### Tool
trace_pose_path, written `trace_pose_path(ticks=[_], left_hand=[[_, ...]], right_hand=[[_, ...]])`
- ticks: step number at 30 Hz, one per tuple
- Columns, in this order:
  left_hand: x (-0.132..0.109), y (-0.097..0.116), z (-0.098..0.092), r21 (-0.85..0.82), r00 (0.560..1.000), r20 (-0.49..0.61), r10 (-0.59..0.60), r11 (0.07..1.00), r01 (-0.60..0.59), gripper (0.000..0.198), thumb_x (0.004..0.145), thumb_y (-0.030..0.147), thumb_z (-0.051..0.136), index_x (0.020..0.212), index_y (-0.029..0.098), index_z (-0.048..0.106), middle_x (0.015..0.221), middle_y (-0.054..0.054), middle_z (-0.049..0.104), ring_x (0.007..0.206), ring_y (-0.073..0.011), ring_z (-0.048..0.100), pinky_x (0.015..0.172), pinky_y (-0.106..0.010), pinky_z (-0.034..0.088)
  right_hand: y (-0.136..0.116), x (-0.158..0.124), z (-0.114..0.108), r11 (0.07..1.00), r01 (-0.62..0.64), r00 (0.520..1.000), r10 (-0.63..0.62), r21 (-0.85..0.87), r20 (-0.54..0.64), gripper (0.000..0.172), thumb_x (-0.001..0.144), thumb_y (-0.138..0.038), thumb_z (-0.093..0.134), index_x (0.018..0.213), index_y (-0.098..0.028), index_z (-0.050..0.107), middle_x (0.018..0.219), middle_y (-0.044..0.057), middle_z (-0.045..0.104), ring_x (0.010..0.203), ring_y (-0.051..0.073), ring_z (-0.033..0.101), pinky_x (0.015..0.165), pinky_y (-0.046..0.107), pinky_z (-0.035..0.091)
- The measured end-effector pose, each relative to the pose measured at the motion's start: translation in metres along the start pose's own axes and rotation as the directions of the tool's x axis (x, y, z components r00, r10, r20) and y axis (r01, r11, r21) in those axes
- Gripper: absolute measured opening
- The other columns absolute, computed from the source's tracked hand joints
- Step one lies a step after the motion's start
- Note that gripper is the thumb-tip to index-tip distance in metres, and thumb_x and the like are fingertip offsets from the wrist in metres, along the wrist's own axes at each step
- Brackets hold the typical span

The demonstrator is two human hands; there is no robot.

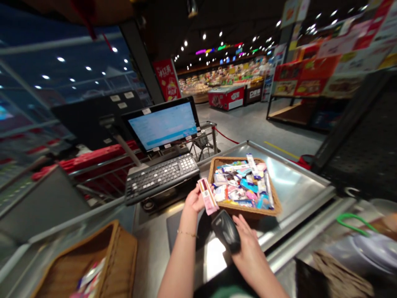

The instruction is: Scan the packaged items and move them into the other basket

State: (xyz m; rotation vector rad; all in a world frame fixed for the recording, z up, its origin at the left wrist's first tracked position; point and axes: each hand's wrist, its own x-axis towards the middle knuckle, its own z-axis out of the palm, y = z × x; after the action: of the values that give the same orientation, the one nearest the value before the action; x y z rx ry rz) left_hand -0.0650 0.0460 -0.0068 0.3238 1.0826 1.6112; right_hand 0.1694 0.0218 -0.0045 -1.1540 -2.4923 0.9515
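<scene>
My left hand (pixel 194 200) is closed on a slim pink snack packet (pixel 208 196), its printed side turned up. In my right hand (pixel 245 238) is a black handheld barcode scanner (pixel 226 229), its head pointing toward the packet's lower end. Scanner and packet are close together; whether they touch I cannot tell. Just beyond both hands stands a wicker basket (pixel 277 206) filled with several small wrapped snacks (pixel 245 184). My right fingers are partly hidden behind the scanner.
A black keyboard (pixel 163 176) and a lit monitor (pixel 166 124) stand at the left beyond the metal counter (pixel 297 180). Another wicker basket (pixel 124 256) with a few packets sits at the lower left. A lidded container (pixel 366 252) and brown packaging (pixel 341 273) lie at the right.
</scene>
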Motion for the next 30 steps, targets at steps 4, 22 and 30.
trace_pose_path(ticks=[4, 22, 30], left_hand=[[-0.012, -0.005, -0.027, 0.046, 0.991, 0.135, 0.005, 0.999, -0.011, 0.039, 0.087, 0.043, 0.052, 0.104, 0.01, 0.063, 0.103, -0.017, 0.07, 0.099, -0.0258, 0.067, 0.091, -0.047, 0.052], [-0.039, -0.06, -0.118, 0.918, 0.964, 0.08, 0.252, -0.395, 0.027, 0.031, 0.085, 0.013, 0.052, 0.111, 0.022, 0.067, 0.149, -0.016, 0.039, 0.144, -0.0343, 0.022, 0.11, -0.071, 0.003], [-0.025, -0.068, -0.152, 0.823, 0.969, 0.21, 0.13, -0.559, -0.103, 0.016, 0.084, 0.017, 0.057, 0.095, 0.019, 0.068, 0.148, -0.016, 0.04, 0.141, -0.0362, 0.03, 0.106, -0.076, 0.012]], right_hand=[[0.002, -0.002, -0.001, 1.0, -0.001, 1.0, 0.001, 0.001, -0.016, 0.059, 0.072, -0.005, 0.049, 0.129, -0.018, 0.056, 0.148, 0.014, 0.045, 0.144, 0.032, 0.026, 0.112, 0.061, 0.029], [0.002, -0.009, 0.011, 0.994, 0.106, 0.993, -0.106, 0.018, 0.049, 0.054, 0.073, -0.003, 0.048, 0.123, -0.02, 0.062, 0.142, 0.015, 0.051, 0.14, 0.037, 0.034, 0.106, 0.063, 0.037], [0.004, -0.01, 0.017, 0.991, 0.131, 0.986, -0.131, 0.009, 0.104, 0.056, 0.071, -0.002, 0.049, 0.122, -0.019, 0.063, 0.141, 0.015, 0.053, 0.14, 0.036, 0.034, 0.107, 0.062, 0.037]])
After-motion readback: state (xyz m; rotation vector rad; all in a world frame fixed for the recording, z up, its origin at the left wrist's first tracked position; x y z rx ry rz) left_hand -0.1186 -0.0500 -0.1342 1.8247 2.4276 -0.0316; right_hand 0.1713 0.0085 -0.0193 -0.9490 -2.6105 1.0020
